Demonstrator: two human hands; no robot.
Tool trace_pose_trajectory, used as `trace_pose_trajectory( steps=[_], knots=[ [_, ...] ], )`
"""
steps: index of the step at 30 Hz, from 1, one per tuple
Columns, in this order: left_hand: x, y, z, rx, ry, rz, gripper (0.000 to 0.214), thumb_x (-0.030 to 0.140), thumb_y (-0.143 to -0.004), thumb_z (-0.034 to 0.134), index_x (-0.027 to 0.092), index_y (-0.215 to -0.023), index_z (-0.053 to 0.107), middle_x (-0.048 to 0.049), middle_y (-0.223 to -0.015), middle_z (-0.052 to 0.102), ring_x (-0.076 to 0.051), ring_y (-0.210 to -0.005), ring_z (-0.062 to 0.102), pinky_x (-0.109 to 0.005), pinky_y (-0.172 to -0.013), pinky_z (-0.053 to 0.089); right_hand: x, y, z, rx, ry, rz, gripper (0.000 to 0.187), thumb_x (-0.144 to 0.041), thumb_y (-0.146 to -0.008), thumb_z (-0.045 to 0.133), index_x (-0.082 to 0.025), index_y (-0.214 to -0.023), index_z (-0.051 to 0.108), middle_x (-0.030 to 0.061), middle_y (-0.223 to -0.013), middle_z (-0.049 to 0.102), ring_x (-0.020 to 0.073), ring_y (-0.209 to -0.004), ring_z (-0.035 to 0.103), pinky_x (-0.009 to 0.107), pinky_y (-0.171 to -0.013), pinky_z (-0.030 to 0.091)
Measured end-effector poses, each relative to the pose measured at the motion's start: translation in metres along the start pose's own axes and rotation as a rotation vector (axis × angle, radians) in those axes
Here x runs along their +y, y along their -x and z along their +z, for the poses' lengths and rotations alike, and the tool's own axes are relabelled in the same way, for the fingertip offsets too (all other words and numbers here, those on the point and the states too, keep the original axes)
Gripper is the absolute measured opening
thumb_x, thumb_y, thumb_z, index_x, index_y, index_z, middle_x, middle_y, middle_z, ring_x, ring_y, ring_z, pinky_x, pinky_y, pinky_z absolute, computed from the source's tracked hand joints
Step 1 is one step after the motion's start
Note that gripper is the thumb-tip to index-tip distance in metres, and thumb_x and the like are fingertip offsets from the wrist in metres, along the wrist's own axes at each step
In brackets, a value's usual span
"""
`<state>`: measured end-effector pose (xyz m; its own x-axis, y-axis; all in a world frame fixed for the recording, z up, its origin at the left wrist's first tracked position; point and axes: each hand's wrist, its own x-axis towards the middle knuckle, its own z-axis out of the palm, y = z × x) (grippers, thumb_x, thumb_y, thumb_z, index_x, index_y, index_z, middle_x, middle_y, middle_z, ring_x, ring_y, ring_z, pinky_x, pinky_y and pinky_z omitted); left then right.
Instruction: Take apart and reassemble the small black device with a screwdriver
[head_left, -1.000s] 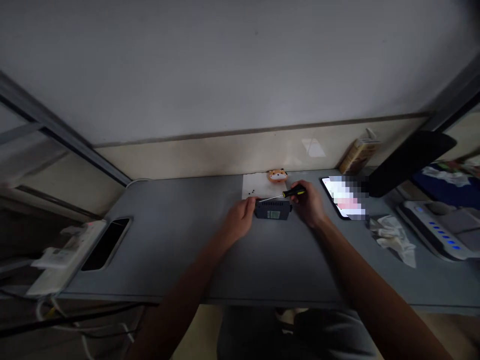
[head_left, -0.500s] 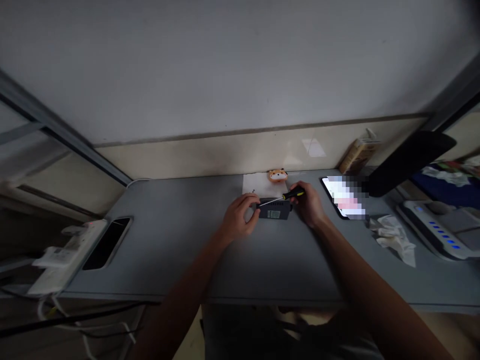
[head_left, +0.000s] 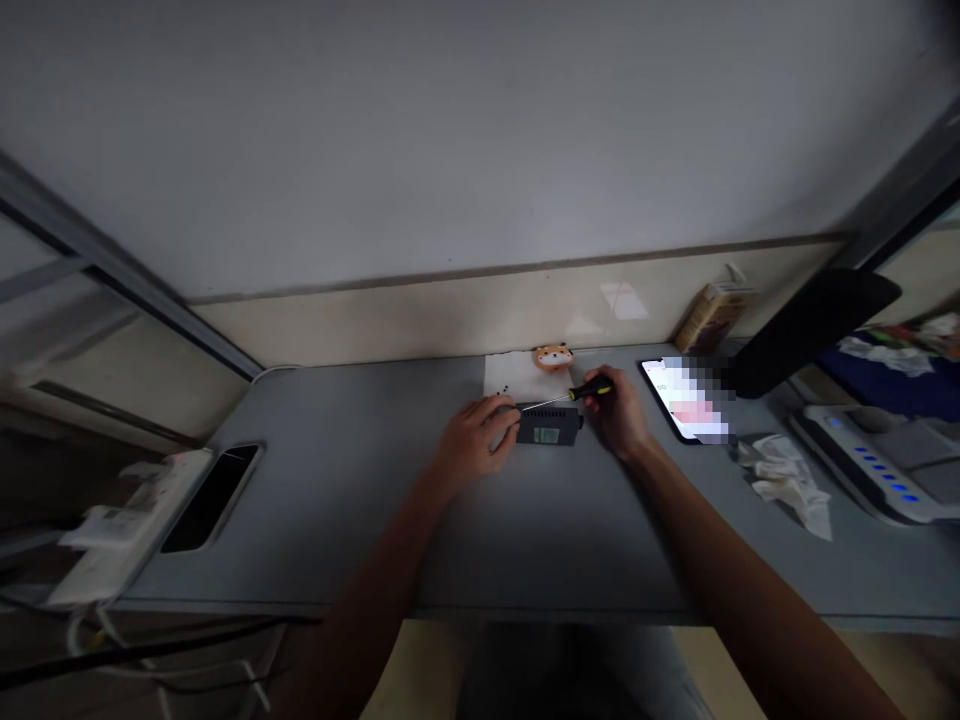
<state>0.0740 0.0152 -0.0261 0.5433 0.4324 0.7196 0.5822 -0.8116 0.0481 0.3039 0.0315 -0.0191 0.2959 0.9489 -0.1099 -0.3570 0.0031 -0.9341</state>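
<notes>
The left hand (head_left: 476, 437) is being held half-closed, its fingers (head_left: 504, 410) being curled over the left end of a small dark metal box (head_left: 549, 427), so the box is being steadied against the grey desk (head_left: 337, 500). The right hand (head_left: 616, 412) is being closed firmly around the black-and-yellow handle of a screwdriver (head_left: 590, 389). Its thin shaft is being held low across the back of the box, with the tip being kept beside the left fingers at the box's rear left corner; whether the tip is seated in anything cannot be told. The box is being kept on the desk just in front of a sheet of white paper (head_left: 519, 376), on which a few tiny dark screws (head_left: 504, 389) are being left lying near the left edge. An orange animal figure (head_left: 553, 356) is being propped at the paper's far edge. To the right, a phone (head_left: 664, 390) with a blurred, lit screen is being left on the desk, and a crumpled tissue (head_left: 784, 483) is lying nearer the desk's right end. A power strip (head_left: 131, 527) is being kept beyond the left end of the desk.
</notes>
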Motion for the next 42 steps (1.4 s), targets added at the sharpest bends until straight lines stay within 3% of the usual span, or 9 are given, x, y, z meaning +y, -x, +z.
trace_pose_trajectory(
  steps=[4,10,17,20,26,33,37,42],
  knots=[
    [-0.001,-0.002,-0.004,-0.073,-0.099,0.086,0.018,0.014,-0.098,0.047,0.021,-0.101,0.064,-0.0069,-0.100,0.071,-0.017,-0.082,0.070,-0.030,-0.076,0.054,0.003,-0.001,-0.001,0.015,0.151,-0.088,0.041,-0.064,-0.073,0.064,-0.024,-0.071,0.064,-0.0005,-0.063,0.062,0.0128,-0.051,0.045,0.027,-0.046,0.033],
    [0.001,-0.002,-0.005,-0.119,-0.112,0.051,0.019,0.013,-0.097,0.045,0.020,-0.101,0.063,-0.0082,-0.102,0.072,-0.020,-0.086,0.070,-0.032,-0.077,0.054,0.012,0.001,-0.002,-0.167,0.467,-0.275,0.055,-0.076,-0.079,0.059,-0.023,-0.089,0.070,0.0018,-0.077,0.071,0.0152,-0.059,0.050,0.029,-0.056,0.042],
    [0.003,0.000,-0.001,-0.074,0.026,-0.059,0.019,0.016,-0.097,0.046,0.022,-0.103,0.062,-0.0068,-0.105,0.071,-0.019,-0.090,0.071,-0.032,-0.083,0.055,0.011,0.001,-0.004,-0.277,0.412,-0.284,0.053,-0.076,-0.077,0.066,-0.024,-0.087,0.072,0.0019,-0.085,0.074,0.0198,-0.080,0.063,0.031,-0.072,0.049],
    [0.004,-0.002,0.000,-0.029,0.057,-0.041,0.017,0.013,-0.096,0.047,0.021,-0.100,0.061,-0.0061,-0.101,0.071,-0.018,-0.087,0.070,-0.031,-0.082,0.055,0.008,0.003,-0.001,-0.243,0.327,-0.253,0.049,-0.071,-0.072,0.074,-0.024,-0.083,0.074,0.0015,-0.083,0.075,0.0181,-0.078,0.062,0.028,-0.068,0.047],
    [0.001,0.000,-0.001,-0.015,0.008,0.005,0.018,0.007,-0.088,0.047,0.021,-0.088,0.058,-0.0060,-0.097,0.067,-0.017,-0.077,0.064,-0.030,-0.075,0.052,0.003,0.005,0.001,-0.116,0.192,-0.156,0.052,-0.074,-0.069,0.074,-0.023,-0.081,0.072,-0.0025,-0.065,0.069,0.0109,-0.049,0.043,0.026,-0.047,0.031],
    [-0.005,0.003,-0.007,-0.028,-0.023,-0.098,0.015,0.009,-0.089,0.049,0.021,-0.091,0.059,-0.0081,-0.106,0.068,-0.019,-0.081,0.065,-0.033,-0.078,0.051,-0.002,-0.002,-0.004,0.043,-0.022,-0.092,0.060,-0.083,-0.066,0.068,-0.024,-0.070,0.063,-0.0041,-0.052,0.053,0.0101,-0.044,0.042,0.026,-0.041,0.024],
    [0.006,-0.002,-0.001,0.025,-0.088,-0.086,0.018,0.014,-0.091,0.052,0.020,-0.102,0.065,-0.0118,-0.115,0.069,-0.024,-0.095,0.067,-0.039,-0.086,0.050,-0.005,-0.006,-0.008,0.097,-0.106,-0.064,0.058,-0.080,-0.068,0.069,-0.023,-0.066,0.057,-0.0041,-0.056,0.055,0.0081,-0.042,0.040,0.026,-0.038,0.023],
    [0.023,-0.009,0.013,0.042,-0.140,-0.034,0.018,0.012,-0.094,0.053,0.021,-0.100,0.067,-0.0087,-0.104,0.072,-0.023,-0.097,0.067,-0.036,-0.085,0.050,-0.006,-0.010,-0.013,0.131,-0.152,-0.057,0.059,-0.080,-0.071,0.069,-0.023,-0.062,0.054,-0.0043,-0.056,0.055,0.0061,-0.038,0.038,0.025,-0.035,0.024]
  ],
)
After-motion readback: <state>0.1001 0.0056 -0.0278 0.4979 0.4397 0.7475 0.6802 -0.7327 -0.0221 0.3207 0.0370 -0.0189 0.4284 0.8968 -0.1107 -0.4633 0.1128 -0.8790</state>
